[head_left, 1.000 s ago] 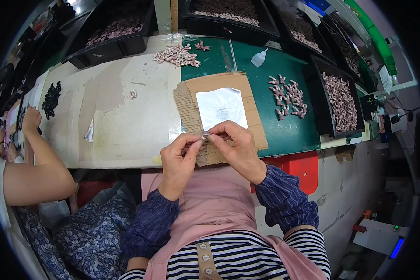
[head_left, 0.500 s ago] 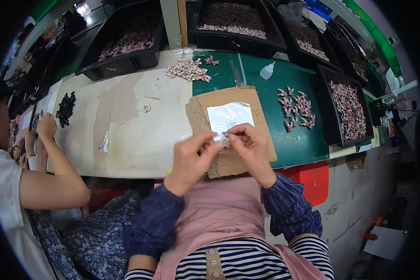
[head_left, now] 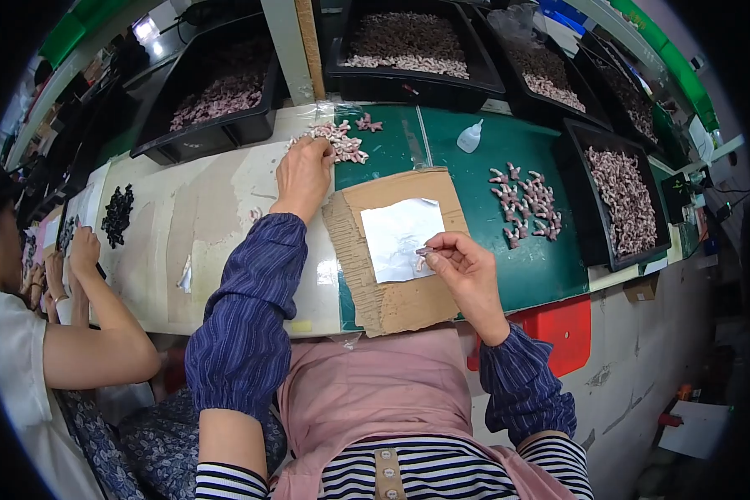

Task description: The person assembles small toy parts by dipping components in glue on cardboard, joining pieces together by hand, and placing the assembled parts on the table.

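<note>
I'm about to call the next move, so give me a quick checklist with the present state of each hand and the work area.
1. Left hand on the far pile of small pink pieces: ok.
2. Left grip closed on a piece: cannot tell.
3. Right hand pinching a small piece: ok.
4. That piece over the white sheet on the cardboard: ok.
5. Small dropper bottle apart from both hands: ok.

My left hand [head_left: 302, 173] is stretched out flat on a small heap of pinkish-white little parts [head_left: 342, 143] at the far edge of the bench, fingers resting right on them; my right hand [head_left: 467, 268] pinches one tiny pale piece [head_left: 425, 250] between thumb and fingertip, held just over the white sheet [head_left: 402, 237]; that sheet lies flat on a cardboard square [head_left: 392, 300].
</note>
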A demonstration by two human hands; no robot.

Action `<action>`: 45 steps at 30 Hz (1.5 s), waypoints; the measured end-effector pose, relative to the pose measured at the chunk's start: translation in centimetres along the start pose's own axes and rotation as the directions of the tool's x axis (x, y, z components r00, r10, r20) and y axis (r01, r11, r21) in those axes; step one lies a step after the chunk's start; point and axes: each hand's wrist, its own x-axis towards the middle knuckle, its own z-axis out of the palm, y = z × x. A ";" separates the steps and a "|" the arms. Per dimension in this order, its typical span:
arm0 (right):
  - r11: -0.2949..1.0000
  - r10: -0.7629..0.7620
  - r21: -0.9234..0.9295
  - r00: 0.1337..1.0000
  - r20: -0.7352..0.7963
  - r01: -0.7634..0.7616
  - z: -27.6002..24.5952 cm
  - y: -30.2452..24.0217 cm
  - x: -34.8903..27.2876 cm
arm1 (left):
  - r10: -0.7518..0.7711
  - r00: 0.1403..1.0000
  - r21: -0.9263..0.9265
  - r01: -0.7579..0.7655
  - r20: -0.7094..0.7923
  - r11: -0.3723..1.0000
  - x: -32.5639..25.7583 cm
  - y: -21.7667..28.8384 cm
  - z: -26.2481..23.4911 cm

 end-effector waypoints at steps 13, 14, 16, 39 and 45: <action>0.652 -0.322 -0.637 0.911 0.259 0.411 0.0 -1.2 2.9 | -0.335 0.908 -0.812 0.387 0.253 0.436 -9.1 2.3 -5.6; 0.646 -0.314 -0.644 0.912 0.264 0.409 0.0 -1.3 3.0 | -0.329 0.903 -0.840 0.394 0.278 0.373 -10.3 3.2 -6.0; 0.601 -0.242 -0.697 0.921 0.306 0.390 0.5 -1.8 3.3 | -0.349 0.876 -0.845 0.442 0.334 0.301 -12.8 4.3 -6.9; 0.380 -0.106 -0.822 0.903 0.416 0.423 1.7 -3.1 4.6 | -0.337 0.869 -0.892 0.428 0.363 0.144 -19.1 8.7 -5.9; 0.715 -0.086 -0.626 0.927 0.364 0.312 2.5 -4.4 2.5 | -0.352 0.864 -0.876 0.442 0.359 0.192 -19.4 8.9 -5.2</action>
